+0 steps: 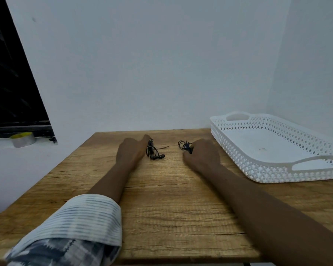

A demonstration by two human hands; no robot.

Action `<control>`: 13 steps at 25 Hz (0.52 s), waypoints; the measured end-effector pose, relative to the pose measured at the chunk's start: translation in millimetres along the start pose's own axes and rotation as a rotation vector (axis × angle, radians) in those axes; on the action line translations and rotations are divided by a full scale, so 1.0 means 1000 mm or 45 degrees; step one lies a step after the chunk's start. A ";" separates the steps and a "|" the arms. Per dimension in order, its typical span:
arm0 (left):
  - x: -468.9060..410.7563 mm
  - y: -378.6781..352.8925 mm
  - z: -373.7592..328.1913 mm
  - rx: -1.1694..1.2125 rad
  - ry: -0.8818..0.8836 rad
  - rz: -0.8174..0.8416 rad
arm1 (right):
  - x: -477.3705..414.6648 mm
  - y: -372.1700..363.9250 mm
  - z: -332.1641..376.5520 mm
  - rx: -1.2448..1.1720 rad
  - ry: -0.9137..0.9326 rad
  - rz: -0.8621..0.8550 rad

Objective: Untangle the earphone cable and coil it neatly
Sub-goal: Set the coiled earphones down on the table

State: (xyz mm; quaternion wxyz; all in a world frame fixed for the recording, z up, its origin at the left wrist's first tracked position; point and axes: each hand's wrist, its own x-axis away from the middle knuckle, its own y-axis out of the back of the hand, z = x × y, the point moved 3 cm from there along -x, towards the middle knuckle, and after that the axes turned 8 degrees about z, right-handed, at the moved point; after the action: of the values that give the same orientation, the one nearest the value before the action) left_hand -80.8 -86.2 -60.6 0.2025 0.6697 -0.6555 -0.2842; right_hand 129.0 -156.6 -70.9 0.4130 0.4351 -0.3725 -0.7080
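Note:
Two black earphone bundles lie near the far edge of the wooden table (pixel 161 198). The left earphone bundle (pixel 153 150) is a long bunch with two earbuds at its near end. My left hand (pixel 132 150) lies beside it with fingers stretched out, its edge touching the cable. The right earphone bundle (pixel 184 145) is a small loose tangle. My right hand (pixel 202 156) rests on the table right of this tangle, fingertips at the cable; whether they pinch it is hidden by the hand.
A white perforated plastic tray (pixel 238 156) with handles stands at the table's right side against the wall corner. A roll of tape (pixel 23 139) sits on the window sill at left. The wall runs along the table's far edge.

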 end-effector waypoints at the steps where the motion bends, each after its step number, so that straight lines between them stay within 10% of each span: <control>1: -0.001 -0.010 -0.006 -0.071 -0.008 0.039 | 0.000 -0.002 0.005 -0.026 0.013 0.004; 13: 0.017 -0.034 -0.033 -0.118 -0.104 0.017 | 0.007 0.010 0.007 -0.117 0.062 -0.007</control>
State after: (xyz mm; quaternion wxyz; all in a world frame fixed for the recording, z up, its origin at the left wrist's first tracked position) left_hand -33.9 -104.8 -59.8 0.2082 0.6430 -0.6540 -0.3400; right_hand 122.9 -165.5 -61.3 0.4398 0.4337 -0.3282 -0.7147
